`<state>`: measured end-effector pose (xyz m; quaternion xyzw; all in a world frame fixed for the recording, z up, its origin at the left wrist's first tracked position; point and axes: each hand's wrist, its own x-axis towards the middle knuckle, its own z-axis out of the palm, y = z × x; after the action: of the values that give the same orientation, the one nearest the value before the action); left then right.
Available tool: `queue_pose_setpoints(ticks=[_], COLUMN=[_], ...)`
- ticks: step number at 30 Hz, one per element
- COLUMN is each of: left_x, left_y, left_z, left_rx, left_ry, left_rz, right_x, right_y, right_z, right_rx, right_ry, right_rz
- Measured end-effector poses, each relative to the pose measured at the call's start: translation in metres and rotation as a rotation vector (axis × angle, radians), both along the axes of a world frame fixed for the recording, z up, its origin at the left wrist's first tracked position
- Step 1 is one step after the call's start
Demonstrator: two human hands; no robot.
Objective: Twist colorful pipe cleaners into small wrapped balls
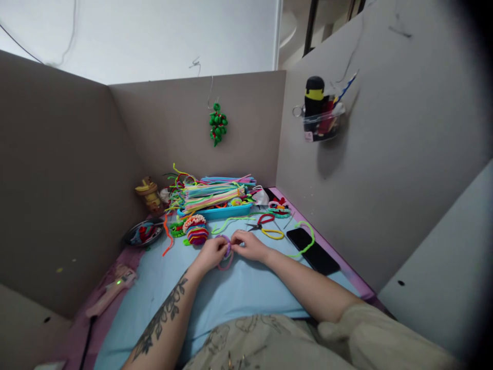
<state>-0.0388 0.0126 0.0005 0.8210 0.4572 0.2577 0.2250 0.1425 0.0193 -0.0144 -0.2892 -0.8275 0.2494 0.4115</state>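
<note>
Low over the blue cloth (231,293), my left hand (213,254) and my right hand (248,245) meet, fingertips close together. Both pinch a small purple and pink pipe cleaner loop (226,266), and its lower pink curve hangs below the fingers. Just left of my left hand sits a rainbow-striped pipe cleaner piece (197,234) with a peach curled top. Past my right hand lie scissors (272,234) with one red and one yellow handle. A light green pipe cleaner (232,220) stretches behind my hands.
A blue tray (223,211) heaped with pipe cleaners (215,195) stands at the back. To the right lies a black phone (314,252) under a bent green pipe cleaner (311,239). At left are a dark bowl (133,239) and a pink glue gun (111,293). Grey partitions (200,110) enclose the table.
</note>
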Motion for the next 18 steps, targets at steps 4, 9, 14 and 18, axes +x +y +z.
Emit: queue_pose_setpoints(ticks=[4, 9, 14, 18], left_x=[0.000, 0.005, 0.012, 0.008], left_y=[-0.003, -0.016, -0.021, -0.017], left_z=[0.004, 0.009, 0.007, 0.007], left_rx=[0.001, 0.018, 0.076, -0.008], left_ry=[-0.019, -0.027, 0.122, 0.047], left_rz=[-0.003, -0.010, 0.035, 0.019], right_x=[0.002, 0.004, 0.010, 0.018], right_y=[0.001, 0.005, 0.011, 0.020], right_z=[0.002, 0.003, 0.004, 0.004], right_rx=[0.032, -0.037, -0.046, -0.098], right_ry=[-0.042, 0.014, 0.058, 0.138], right_rz=[-0.008, -0.154, -0.258, -0.343])
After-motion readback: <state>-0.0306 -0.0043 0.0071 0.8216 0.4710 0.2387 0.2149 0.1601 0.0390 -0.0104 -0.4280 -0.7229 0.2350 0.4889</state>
